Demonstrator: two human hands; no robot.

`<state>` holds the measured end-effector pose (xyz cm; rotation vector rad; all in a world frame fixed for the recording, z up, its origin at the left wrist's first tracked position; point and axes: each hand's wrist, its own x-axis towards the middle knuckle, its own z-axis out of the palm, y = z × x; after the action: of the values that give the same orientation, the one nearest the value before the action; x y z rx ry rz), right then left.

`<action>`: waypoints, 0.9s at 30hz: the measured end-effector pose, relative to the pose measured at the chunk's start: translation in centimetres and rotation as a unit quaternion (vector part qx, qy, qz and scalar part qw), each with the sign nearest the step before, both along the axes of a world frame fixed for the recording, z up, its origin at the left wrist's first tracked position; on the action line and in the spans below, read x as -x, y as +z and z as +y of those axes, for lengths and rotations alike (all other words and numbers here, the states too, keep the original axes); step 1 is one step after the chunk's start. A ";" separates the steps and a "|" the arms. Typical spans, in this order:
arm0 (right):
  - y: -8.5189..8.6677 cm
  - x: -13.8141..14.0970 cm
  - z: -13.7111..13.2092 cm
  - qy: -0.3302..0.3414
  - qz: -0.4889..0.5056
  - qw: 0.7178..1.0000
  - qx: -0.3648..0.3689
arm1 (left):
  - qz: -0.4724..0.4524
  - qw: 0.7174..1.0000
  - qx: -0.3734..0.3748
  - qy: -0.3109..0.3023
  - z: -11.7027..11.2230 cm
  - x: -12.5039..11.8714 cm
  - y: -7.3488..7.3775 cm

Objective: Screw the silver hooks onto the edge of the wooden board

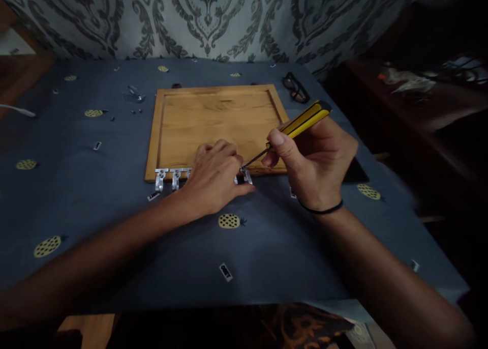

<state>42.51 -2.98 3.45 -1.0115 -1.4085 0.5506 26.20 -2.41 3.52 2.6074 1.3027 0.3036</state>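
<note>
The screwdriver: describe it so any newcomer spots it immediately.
On the blue pineapple-print tablecloth lies a framed wooden board. Over its near right corner, the right hand holds a screwdriver slanting down to the near edge. A yellow-and-black handle sets it apart from the silver metal hooks along that edge.

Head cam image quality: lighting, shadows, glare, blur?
Head view: dim overall, right edge nearly black; head view: soft shadow on the tablecloth below the hands; head view: small bright highlights on the metal hooks, no strong glare on the wooden board; head view: yellow screwdriver reads clearly, far-right clutter too soft to identify.
</note>
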 end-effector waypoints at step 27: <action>0.6 -0.9 -0.1 -0.010 -0.067 0.997 -0.028 | 0.006 1.000 0.008 0.002 0.1 0.0 0.1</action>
<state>43.43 -3.06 4.01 -1.0323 -1.5216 0.4336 26.22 -2.35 3.62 2.5981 1.3085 0.2760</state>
